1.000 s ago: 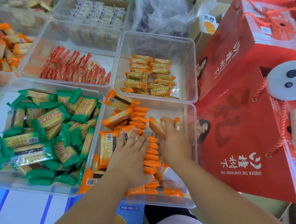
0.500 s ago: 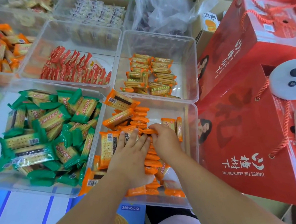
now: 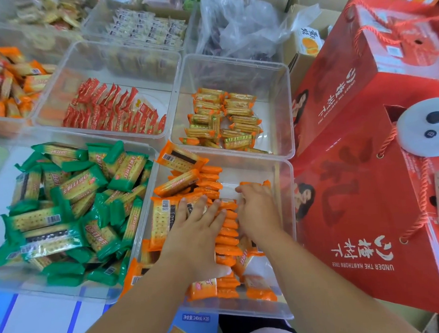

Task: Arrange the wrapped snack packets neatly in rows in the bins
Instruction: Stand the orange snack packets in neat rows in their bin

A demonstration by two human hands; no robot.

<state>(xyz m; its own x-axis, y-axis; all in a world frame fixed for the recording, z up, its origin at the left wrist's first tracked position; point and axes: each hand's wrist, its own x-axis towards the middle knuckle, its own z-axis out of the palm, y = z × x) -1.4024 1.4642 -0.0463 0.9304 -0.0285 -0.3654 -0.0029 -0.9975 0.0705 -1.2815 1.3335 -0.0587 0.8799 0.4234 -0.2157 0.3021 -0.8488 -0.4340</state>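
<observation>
While the person leans over the nearest clear plastic bin (image 3: 284,177), both hands are down inside it among the orange-wrapped cracker packets (image 3: 227,243). The left hand (image 3: 200,235) lies palm down with its fingers straight and spread. It presses on packets lying flat at the left side of the bin, and its fingertips reach a row of packets standing on edge down the middle. The right hand (image 3: 258,215) sits just right of that row, knuckles up, its fingers bent downward at the far end. Their tips are hidden among the wrappers, so whether they pinch a packet or only push against it cannot be told. More orange packets lie loose at the near end of the bin. Touching this bin on its left, a second clear bin (image 3: 97,294) holds a jumbled heap of green-wrapped cracker packets (image 3: 67,203). Behind these, one clear bin holds red-wrapped packets (image 3: 110,109) in leaning rows, and another holds smaller orange-and-gold packets (image 3: 225,119) stacked loosely. Tall red cardboard gift boxes (image 3: 359,208) with rope handles stand against the right side of the bins, and a round white device (image 3: 428,125) with black buttons shows against one of them.
</observation>
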